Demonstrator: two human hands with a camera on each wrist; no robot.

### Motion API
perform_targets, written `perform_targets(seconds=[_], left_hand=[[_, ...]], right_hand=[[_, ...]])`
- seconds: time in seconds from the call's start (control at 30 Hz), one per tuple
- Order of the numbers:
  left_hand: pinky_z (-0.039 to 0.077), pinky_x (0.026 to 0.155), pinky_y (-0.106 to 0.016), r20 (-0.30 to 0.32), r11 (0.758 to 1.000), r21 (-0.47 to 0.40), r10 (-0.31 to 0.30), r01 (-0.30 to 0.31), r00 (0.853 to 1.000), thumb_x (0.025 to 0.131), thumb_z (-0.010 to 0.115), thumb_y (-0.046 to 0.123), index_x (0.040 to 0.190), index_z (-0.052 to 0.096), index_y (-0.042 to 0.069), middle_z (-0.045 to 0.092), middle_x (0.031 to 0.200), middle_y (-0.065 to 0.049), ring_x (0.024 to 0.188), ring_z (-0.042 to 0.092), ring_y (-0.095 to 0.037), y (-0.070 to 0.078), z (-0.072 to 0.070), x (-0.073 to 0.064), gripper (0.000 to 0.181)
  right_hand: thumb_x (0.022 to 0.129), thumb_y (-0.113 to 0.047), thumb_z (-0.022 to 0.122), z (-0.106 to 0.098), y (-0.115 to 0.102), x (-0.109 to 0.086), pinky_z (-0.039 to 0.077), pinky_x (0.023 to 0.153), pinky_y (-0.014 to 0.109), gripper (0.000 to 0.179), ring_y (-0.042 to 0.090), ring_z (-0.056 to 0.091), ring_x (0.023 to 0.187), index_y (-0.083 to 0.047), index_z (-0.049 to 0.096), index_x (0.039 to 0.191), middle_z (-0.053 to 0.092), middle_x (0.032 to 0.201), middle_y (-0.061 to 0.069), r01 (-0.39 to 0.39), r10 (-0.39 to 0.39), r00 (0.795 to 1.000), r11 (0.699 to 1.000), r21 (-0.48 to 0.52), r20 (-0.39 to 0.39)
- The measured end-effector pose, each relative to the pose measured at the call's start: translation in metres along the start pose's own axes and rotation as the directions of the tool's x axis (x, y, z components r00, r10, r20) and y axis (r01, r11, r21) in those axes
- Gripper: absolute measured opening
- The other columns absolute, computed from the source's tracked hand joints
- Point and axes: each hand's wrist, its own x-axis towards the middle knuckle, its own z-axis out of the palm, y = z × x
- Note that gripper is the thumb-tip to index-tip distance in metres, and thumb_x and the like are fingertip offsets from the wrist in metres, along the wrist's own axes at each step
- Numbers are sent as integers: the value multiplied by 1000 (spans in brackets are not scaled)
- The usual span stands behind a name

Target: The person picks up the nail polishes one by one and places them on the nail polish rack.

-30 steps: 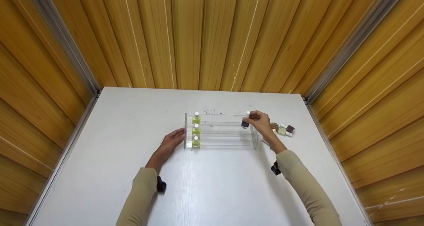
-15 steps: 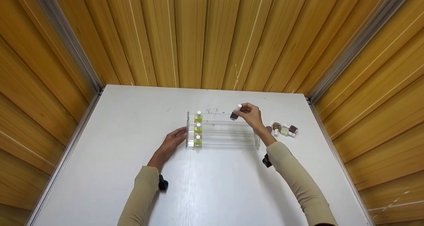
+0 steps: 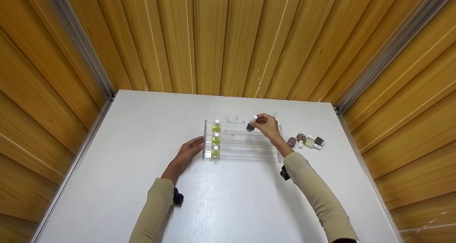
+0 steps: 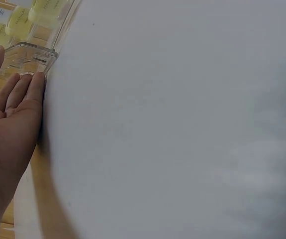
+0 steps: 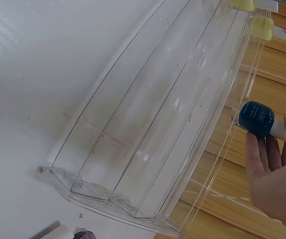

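My right hand (image 3: 268, 126) pinches a dark blue nail polish bottle (image 5: 256, 118) by its white cap, with the glass body pointing down. The bottle is at the top rear tier of a clear stepped acrylic rack (image 3: 245, 156), right of its middle. Three yellow nail polish bottles with white caps stand at the rack's left end, one per tier: rear (image 3: 216, 127), middle (image 3: 216, 139) and front (image 3: 215, 152). My left hand (image 3: 190, 151) rests on the table with extended fingers at the rack's left end panel (image 4: 33, 50).
Right of the rack several nail polish bottles lie on the white table (image 3: 228, 200), among them a mauve one (image 3: 292, 141), a brown one (image 3: 301, 138), a pale yellow-green one (image 3: 310, 143) and a dark one (image 3: 319, 140). Wood-patterned walls (image 3: 213, 40) enclose the table.
My right hand has carried the dark blue bottle leftward from the rack's right end along the rear tier, lifting it and then lowering it slightly. My left hand stays at the rack's left end.
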Motion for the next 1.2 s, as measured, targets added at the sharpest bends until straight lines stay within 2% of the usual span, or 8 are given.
perform_targets(seconds=[0.27, 0.57, 0.73, 0.8, 0.9, 1.07, 1.13, 1.2], left_hand=[[31, 126, -42, -6, 1000, 2, 1, -1, 1000, 102, 65, 22, 149, 51, 7, 52, 154, -14, 147, 45, -29, -1, 5, 2, 52], [29, 127, -42, 5, 998, 52, -21, 20, 1000, 102, 65, 29, 149, 53, 14, 53, 155, -8, 149, 42, -26, 0, 10, 4, 51], [32, 126, -41, 32, 1000, -9, -16, 16, 999, 102, 65, 24, 150, 50, 10, 50, 156, -12, 148, 44, -28, -2, 8, 5, 52], [32, 126, -42, 41, 999, -29, -13, 14, 999, 102, 64, 22, 151, 49, 8, 49, 157, -14, 148, 44, -29, -3, 7, 5, 53], [32, 126, -41, 39, 1000, -8, -18, 18, 999, 103, 64, 24, 151, 48, 9, 49, 157, -13, 148, 44, -28, -3, 6, 4, 53], [32, 125, -41, 19, 1000, -12, -18, 18, 1000, 102, 65, 23, 151, 49, 8, 49, 157, -14, 148, 43, -28, -2, 2, 2, 53], [33, 125, -40, 8, 1000, -20, -17, 17, 1000, 102, 66, 22, 151, 49, 7, 49, 157, -14, 148, 44, -28, -1, 1, 1, 54], [34, 125, -40, -2, 1000, -17, -20, 20, 1000, 102, 66, 23, 151, 49, 8, 50, 156, -13, 148, 44, -27, 0, -1, 0, 54]], right_hand=[[86, -8, 81, 6, 9, -1, 56, 75, 16, 35, 8, 70, 86, 8, 69, 114, 76, 107, 19, -5, 5, 1000, 1000, -15, 9], [86, -9, 81, 7, 10, -4, 56, 76, 17, 29, 21, 72, 97, 2, 71, 110, 75, 107, 17, 13, -14, 1000, 999, -42, -9], [87, -9, 82, 2, 8, -6, 56, 83, 20, 36, 28, 71, 108, 3, 69, 118, 73, 114, 18, 44, -42, 998, 998, -36, 50], [86, -8, 82, -3, 5, -7, 57, 85, 21, 39, 32, 70, 111, 3, 68, 121, 72, 117, 20, 64, -62, 995, 998, -29, 80], [87, -6, 81, -13, 0, -8, 57, 85, 19, 40, 37, 69, 114, 4, 67, 123, 71, 120, 24, 95, -91, 990, 995, -34, 109], [90, -4, 77, -39, -4, -11, 55, 85, 15, 38, 45, 66, 116, 8, 65, 124, 68, 123, 31, 141, -133, 984, 988, -60, 120], [93, -4, 74, -52, -2, -11, 53, 84, 12, 36, 45, 67, 114, 11, 64, 125, 67, 122, 33, 155, -145, 983, 985, -79, 113], [94, -3, 72, -68, 3, -12, 52, 79, 10, 31, 37, 70, 106, 11, 66, 121, 68, 118, 33, 149, -142, 987, 984, -102, 71]])
